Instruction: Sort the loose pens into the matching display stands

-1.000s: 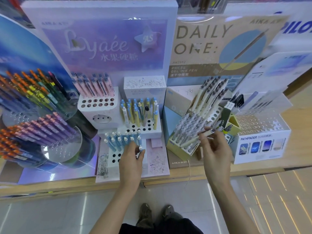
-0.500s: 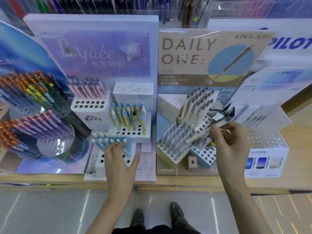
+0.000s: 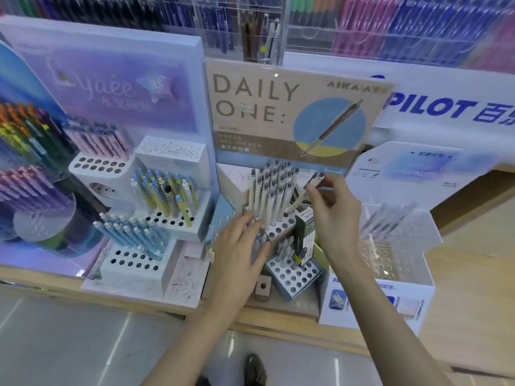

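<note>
My right hand [image 3: 333, 210] pinches a cream pen with a grey cap [image 3: 316, 178], tilted, its cap just right of the cream pens [image 3: 271, 195] that stand in the DAILY ONE stand [image 3: 281, 226]. My left hand [image 3: 239, 247] lies with fingers spread over the clear grey pens [image 3: 257, 242] in that stand's lower front block and holds nothing. Left of it is the pastel stand [image 3: 133, 260], which carries light blue pens [image 3: 129, 232], yellow and blue pens [image 3: 167, 192] and pink pens [image 3: 97, 140].
A blue holed block [image 3: 296, 275] and a dark refill box [image 3: 305, 235] sit under my right wrist. A white stand with clear pens [image 3: 395, 263] is at the right. A round acrylic rack of coloured pens [image 3: 28, 176] fills the left. Everything stands on a wooden shelf [image 3: 278, 321].
My left hand left the light blue pens and moved right onto the clear grey pens. My right hand carried the cream pen up and back beside the cream pens.
</note>
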Demonstrator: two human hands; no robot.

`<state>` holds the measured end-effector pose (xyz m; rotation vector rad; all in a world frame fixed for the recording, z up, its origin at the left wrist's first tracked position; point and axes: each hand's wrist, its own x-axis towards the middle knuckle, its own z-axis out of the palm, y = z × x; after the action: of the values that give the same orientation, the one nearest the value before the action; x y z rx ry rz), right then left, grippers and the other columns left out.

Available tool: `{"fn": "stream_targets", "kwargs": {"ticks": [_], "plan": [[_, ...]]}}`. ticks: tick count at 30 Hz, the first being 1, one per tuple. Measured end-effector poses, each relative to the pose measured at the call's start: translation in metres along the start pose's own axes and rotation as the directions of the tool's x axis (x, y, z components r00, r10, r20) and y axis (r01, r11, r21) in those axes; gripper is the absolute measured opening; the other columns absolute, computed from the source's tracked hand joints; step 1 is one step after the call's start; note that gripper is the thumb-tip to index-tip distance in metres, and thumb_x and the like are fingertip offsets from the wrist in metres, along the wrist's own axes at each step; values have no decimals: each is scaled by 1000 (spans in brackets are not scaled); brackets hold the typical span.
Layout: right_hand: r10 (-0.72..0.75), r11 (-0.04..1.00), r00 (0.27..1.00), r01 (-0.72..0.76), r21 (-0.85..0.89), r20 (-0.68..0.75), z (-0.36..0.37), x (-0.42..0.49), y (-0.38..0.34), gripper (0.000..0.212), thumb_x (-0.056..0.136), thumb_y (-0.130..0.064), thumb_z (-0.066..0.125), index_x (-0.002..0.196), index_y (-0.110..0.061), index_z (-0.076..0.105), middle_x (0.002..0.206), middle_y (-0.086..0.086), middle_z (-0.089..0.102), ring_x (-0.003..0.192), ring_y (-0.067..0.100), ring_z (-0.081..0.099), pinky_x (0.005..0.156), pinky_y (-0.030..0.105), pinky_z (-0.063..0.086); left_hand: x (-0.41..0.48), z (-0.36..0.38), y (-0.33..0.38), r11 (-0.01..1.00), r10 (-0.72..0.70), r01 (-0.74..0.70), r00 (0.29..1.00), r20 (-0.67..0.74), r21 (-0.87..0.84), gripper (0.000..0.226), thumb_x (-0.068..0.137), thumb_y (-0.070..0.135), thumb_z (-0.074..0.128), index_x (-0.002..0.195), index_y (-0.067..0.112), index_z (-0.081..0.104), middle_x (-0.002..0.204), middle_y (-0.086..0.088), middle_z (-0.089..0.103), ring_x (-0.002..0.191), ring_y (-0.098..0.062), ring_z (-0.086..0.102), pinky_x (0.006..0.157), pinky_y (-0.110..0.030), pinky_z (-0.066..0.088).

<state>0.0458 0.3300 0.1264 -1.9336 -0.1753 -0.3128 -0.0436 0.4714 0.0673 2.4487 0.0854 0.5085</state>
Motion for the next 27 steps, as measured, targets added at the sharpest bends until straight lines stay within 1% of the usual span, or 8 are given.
{"fn": "stream_targets", "kwargs": {"ticks": [3,5,7,11,15,22,24,27], "plan": [[6,1000,999,-5,-5,33,0,4,9,25,92,-19,62,114,-8,59,90,-4,64,86,9,64,84,29,52,-2,8,0,992,-26,22,999,32,125,53,92,44,36,128,13,56,138,-6,51,132,-19,31,110,-32,17],[-7,1000,999,7,-2,41,-1,6,13,25,92,-19,62,114,-8,59,89,-8,63,85,7,64,84,28,52,-3,10,-1,976,-30,17,998,55,217,52,92,43,35,130,13,55,139,-7,51,132,-19,30,110,-31,11],[-61,998,995,62,-9,73,-1,10,11,20,92,-17,62,110,-8,60,86,-8,61,80,6,63,79,23,52,-5,12,-3,955,-29,6,997,74,297,49,91,39,37,129,14,55,137,-7,53,131,-22,35,110,-35,14],[-126,988,977,138,-63,171,6,21,9,13,92,-14,61,102,-6,59,87,-1,61,80,16,64,72,21,48,-5,15,-4,938,-17,-5,998,59,347,45,90,32,40,129,14,54,134,-7,55,129,-25,43,110,-36,18],[-91,977,952,143,-161,294,9,21,18,17,92,-16,61,106,-5,59,92,8,66,88,23,64,77,36,51,-5,17,-6,940,-5,-1,1000,17,342,42,90,30,42,127,16,55,132,-6,57,128,-23,42,109,-35,19],[-78,942,959,160,-296,272,13,15,21,16,92,-21,61,99,-7,61,93,6,70,85,24,65,73,43,51,-3,19,-4,940,-1,8,1000,-19,341,37,90,27,43,123,17,56,128,-5,60,125,-27,51,104,-35,25],[-60,938,962,145,-315,264,14,17,21,14,91,-21,60,97,-8,61,92,5,70,85,24,64,72,43,51,-3,18,-4,943,-14,16,1000,-8,333,38,89,28,43,123,17,56,127,-5,60,125,-27,50,104,-35,25],[10,924,948,112,-365,318,13,12,22,13,91,-21,61,97,-10,59,94,5,68,87,24,64,73,42,52,-3,15,-2,955,-45,29,998,46,296,39,89,30,44,124,17,56,128,-5,59,126,-24,46,104,-32,24]]}}
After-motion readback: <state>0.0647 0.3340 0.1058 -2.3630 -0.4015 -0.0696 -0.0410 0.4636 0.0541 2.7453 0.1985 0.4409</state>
